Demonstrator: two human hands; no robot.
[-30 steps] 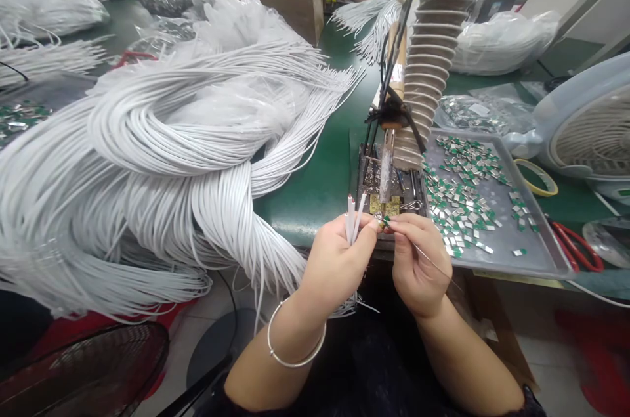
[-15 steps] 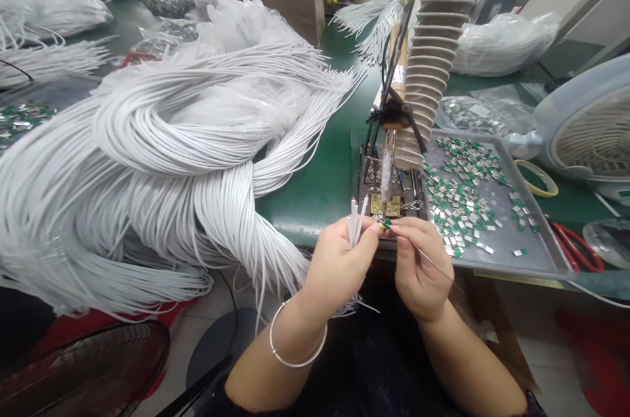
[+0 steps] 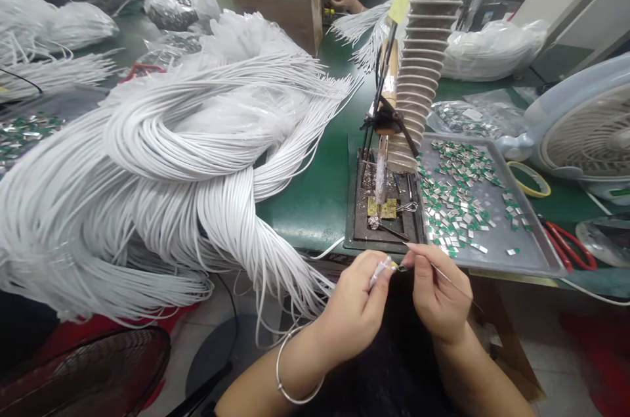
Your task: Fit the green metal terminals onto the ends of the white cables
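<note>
White cables [image 3: 378, 272] pinched in left hand [image 3: 350, 307]; right hand [image 3: 440, 292] pinches thin wire [image 3: 449, 280]; bag label [image 3: 472, 113] unreadable.

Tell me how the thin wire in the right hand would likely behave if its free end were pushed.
The thin wire would probably bend easily, being so slender. It seems somewhat springy rather than limp, since its length beyond the right hand runs nearly straight. It is likely light, given how fine it looks.
</note>
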